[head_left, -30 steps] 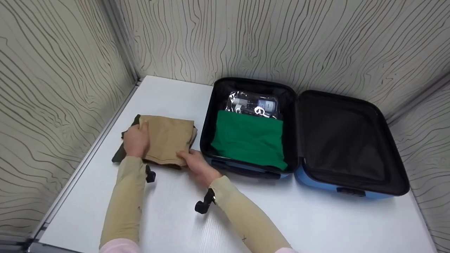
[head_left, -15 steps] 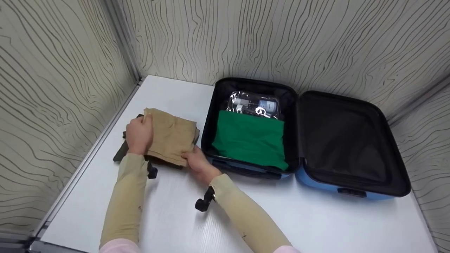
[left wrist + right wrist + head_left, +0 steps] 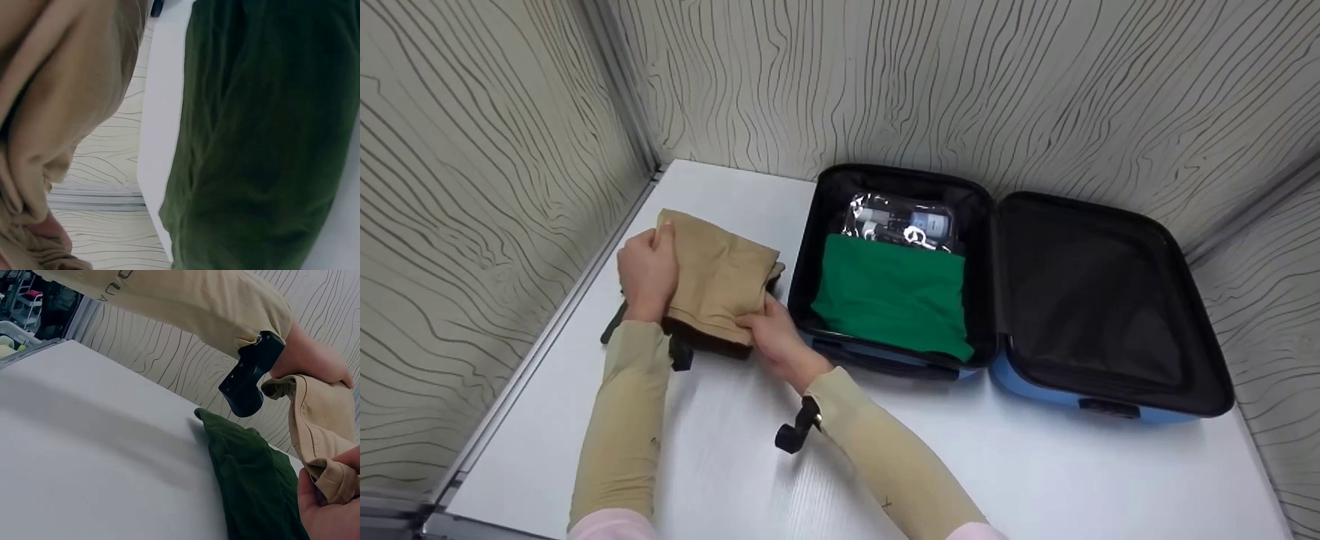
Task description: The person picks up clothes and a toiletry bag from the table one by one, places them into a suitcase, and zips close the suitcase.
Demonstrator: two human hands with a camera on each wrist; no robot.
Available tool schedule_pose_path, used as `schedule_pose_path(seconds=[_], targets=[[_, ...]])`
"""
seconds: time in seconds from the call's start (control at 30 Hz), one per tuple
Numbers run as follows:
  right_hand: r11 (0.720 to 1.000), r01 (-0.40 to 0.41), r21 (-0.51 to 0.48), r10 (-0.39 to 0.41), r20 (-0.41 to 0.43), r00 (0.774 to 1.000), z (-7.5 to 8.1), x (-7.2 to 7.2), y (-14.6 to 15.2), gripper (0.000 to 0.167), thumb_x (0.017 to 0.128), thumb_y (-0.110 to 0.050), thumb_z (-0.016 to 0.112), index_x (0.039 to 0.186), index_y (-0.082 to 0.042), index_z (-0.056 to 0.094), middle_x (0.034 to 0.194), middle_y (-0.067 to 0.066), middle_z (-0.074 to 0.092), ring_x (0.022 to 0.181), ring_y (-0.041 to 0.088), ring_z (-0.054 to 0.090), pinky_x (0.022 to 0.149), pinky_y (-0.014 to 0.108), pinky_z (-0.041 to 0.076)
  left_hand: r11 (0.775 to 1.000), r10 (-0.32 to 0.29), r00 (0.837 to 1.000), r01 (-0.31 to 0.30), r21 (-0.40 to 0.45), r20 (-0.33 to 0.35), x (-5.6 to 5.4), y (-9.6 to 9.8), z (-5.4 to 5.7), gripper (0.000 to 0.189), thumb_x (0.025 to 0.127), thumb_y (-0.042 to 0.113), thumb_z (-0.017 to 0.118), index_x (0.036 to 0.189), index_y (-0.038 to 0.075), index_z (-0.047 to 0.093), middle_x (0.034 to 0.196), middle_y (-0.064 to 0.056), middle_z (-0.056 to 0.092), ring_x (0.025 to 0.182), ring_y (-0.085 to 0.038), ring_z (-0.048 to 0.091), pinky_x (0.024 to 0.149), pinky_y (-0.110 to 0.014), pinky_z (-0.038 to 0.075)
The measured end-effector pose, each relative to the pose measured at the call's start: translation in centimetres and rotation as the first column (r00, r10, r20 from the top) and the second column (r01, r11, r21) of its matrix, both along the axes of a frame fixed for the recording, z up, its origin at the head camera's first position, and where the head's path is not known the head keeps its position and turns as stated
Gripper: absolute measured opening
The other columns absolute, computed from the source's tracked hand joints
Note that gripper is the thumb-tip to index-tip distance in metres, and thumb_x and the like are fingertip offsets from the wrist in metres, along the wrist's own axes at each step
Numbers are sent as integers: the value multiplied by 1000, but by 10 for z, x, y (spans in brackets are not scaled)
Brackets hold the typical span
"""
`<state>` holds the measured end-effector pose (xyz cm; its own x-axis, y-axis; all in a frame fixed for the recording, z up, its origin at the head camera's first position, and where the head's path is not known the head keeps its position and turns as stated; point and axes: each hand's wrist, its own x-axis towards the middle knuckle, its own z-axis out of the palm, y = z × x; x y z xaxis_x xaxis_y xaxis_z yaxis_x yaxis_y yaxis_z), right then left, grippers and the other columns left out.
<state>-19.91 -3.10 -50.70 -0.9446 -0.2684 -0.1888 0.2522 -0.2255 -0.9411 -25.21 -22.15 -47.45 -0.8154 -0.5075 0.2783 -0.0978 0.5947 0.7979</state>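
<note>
A folded tan garment (image 3: 712, 274) is lifted above a dark green folded garment (image 3: 264, 140) that lies on the white table. My left hand (image 3: 649, 271) grips the tan cloth at its left edge, thumb on top. At the near right corner, my right hand (image 3: 780, 341) pinches the same cloth between thumb and fingers. In the right wrist view the tan garment (image 3: 326, 416) hangs between both hands, apart from the green garment (image 3: 250, 472) below. What kind of clothing the two are cannot be made out fully.
An open blue suitcase (image 3: 885, 369) with black lining stands to the right, its lid (image 3: 1095, 300) folded out. Inside lie a green folded cloth (image 3: 892, 292) and a clear pouch (image 3: 900, 221) of bottles. Patterned walls (image 3: 930, 82) border the table (image 3: 735, 465).
The tan garment has risen off the dark green one, its left far edge lifted most. My left hand has moved up with it; my right hand has shifted slightly upward.
</note>
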Motion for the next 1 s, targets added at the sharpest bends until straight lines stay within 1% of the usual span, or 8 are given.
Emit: schedule_pose_path(seconds=[0.23, 0.33, 0.43, 0.53, 0.7, 0.8, 0.87, 1.0], targets=[[1000, 17, -6, -18, -2, 1000, 10, -4, 7, 59, 79, 11, 62, 137, 4, 54, 120, 8, 61, 103, 17, 55, 92, 26, 45, 999, -36, 994, 37, 7, -100, 1, 7, 11, 52, 107, 38, 49, 63, 9, 43, 57, -1, 37, 52, -21, 37, 51, -33, 27], [996, 24, -90, -21, 40, 999, 16, -4, 8, 49, 85, 1, 66, 133, 1, 56, 117, 9, 63, 102, 18, 58, 93, 29, 47, 998, -65, 986, 66, 4, -156, 1, 11, 15, 52, 107, 36, 51, 63, 9, 43, 56, -2, 37, 52, -21, 36, 52, -33, 26], [981, 46, -191, -30, 83, 996, 21, -5, 9, 43, 94, -11, 67, 133, -1, 55, 117, 10, 64, 104, 20, 61, 95, 32, 49, 996, -91, 977, 93, -1, -195, 1, 15, 21, 53, 107, 38, 51, 62, 10, 43, 56, -2, 37, 52, -21, 37, 53, -32, 26], [968, 66, -241, -40, 113, 993, 26, -7, 11, 41, 99, -22, 65, 135, -3, 54, 116, 11, 65, 103, 21, 63, 92, 35, 51, 994, -111, 970, 114, 1, -218, 1, 20, 27, 54, 107, 39, 51, 63, 9, 43, 56, -3, 37, 52, -21, 37, 53, -32, 27], [960, 65, -271, -32, 125, 992, 35, -11, 19, 38, 104, -34, 59, 131, -7, 56, 107, 8, 66, 95, 19, 65, 84, 32, 53, 990, -133, 963, 138, 6, -233, 1, 29, 37, 53, 107, 39, 51, 64, 9, 44, 57, -3, 38, 54, -21, 38, 55, -32, 28], [968, 64, -244, -38, 110, 993, 39, -15, 25, 36, 104, -38, 58, 121, -7, 61, 99, 6, 67, 87, 17, 66, 77, 29, 54, 987, -151, 959, 157, 8, -240, 2, 35, 42, 52, 106, 40, 52, 64, 10, 44, 58, -2, 38, 55, -20, 38, 55, -32, 29], [976, 73, -206, -52, 104, 993, 40, -17, 28, 34, 102, -37, 61, 117, -7, 63, 97, 7, 69, 83, 17, 67, 74, 29, 55, 985, -163, 953, 170, 7, -254, 3, 38, 44, 52, 106, 40, 53, 64, 10, 43, 58, -2, 37, 54, -19, 38, 55, -32, 29], [987, 95, -127, -86, 80, 993, 43, -21, 32, 34, 98, -31, 67, 121, -6, 63, 101, 9, 72, 85, 19, 69, 76, 30, 56, 980, -191, 934, 200, 1, -301, 3, 45, 49, 53, 106, 38, 55, 63, 10, 41, 57, -1, 35, 53, -17, 36, 54, -31, 28]])
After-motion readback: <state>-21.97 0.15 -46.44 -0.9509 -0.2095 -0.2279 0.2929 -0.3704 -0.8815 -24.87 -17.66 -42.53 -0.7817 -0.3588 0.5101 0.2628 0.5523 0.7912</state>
